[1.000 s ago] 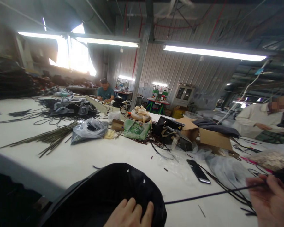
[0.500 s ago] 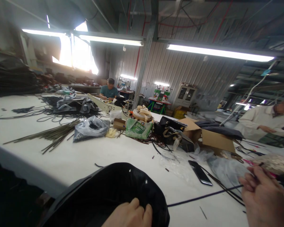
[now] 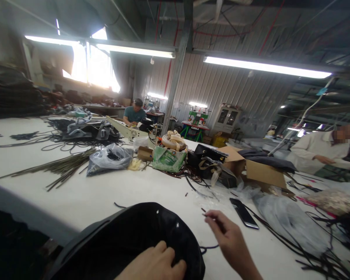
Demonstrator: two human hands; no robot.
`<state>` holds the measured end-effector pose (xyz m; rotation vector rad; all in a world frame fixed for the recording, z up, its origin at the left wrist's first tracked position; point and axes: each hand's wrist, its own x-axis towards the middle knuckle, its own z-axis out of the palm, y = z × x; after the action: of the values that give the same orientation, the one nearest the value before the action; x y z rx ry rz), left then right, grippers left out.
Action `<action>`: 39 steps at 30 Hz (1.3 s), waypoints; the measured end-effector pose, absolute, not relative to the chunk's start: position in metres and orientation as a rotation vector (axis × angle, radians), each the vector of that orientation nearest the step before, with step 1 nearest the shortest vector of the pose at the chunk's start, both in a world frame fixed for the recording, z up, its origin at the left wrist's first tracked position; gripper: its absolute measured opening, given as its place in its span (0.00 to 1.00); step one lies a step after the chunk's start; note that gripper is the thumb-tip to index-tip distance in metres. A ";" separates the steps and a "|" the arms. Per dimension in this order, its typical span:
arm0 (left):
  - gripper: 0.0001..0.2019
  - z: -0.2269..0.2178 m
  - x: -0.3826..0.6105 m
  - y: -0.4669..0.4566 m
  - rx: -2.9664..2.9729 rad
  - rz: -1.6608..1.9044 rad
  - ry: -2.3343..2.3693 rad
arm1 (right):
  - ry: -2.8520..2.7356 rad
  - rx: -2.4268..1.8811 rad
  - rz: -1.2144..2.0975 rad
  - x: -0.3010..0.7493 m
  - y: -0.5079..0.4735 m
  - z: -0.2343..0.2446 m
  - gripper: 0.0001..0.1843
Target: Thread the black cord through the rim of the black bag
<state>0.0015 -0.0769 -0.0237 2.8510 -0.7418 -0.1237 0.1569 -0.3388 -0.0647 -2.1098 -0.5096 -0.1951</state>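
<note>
A black fabric bag [image 3: 105, 237] with its mouth open stands at the table's front edge. Two small shiny eyelets show near its rim. My left hand [image 3: 157, 262] reaches into the mouth with fingers curled against the inner wall, gripping the fabric; its thumb side is partly hidden. Just right of the bag, my right hand [image 3: 229, 241] is closed in a pinch on a thin dark cord [image 3: 210, 247], whose dark tip pokes out at the fingertips. The cord makes a small loop beside the bag's right side and runs behind my right hand.
A phone [image 3: 244, 213] lies right of my right hand, beside long dark cords and clear plastic bags [image 3: 291, 221]. Farther back are a green-labelled container [image 3: 169, 158], a cardboard box [image 3: 264, 173] and a bundle of thin strips [image 3: 58, 165]. Two people work beyond the table.
My right hand has come left from the far right, close to the bag. The cord, formerly stretched taut, now hangs slack in a loop. My left hand stays in the bag.
</note>
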 end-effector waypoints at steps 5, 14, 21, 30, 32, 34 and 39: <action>0.28 0.035 0.000 -0.062 2.604 -0.230 -0.621 | -0.638 -2.006 0.127 0.128 -0.282 -0.087 0.19; 0.11 0.014 0.031 -0.044 2.162 -0.476 -0.043 | -0.588 -1.795 0.307 0.140 -0.272 -0.106 0.14; 0.12 -0.011 0.055 -0.046 2.021 -0.540 0.063 | -0.577 -1.672 0.362 0.144 -0.268 -0.114 0.17; 0.10 -0.029 0.079 -0.064 2.042 -0.333 0.096 | -0.466 -1.471 0.411 0.142 -0.258 -0.103 0.22; 0.09 -0.028 0.082 -0.064 2.111 -0.264 0.069 | -0.433 -1.481 0.397 0.139 -0.255 -0.097 0.22; 0.08 -0.026 0.084 -0.060 2.215 -0.155 0.041 | -0.441 -1.510 0.382 0.136 -0.252 -0.092 0.23; 0.07 -0.012 0.084 -0.043 2.442 0.028 -0.017 | -0.596 -1.640 0.343 0.141 -0.256 -0.081 0.24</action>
<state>0.0844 -0.0427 -0.0115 2.4424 -0.0173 0.0279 0.1412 -0.2562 -0.0808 -1.6401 -0.5959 0.3434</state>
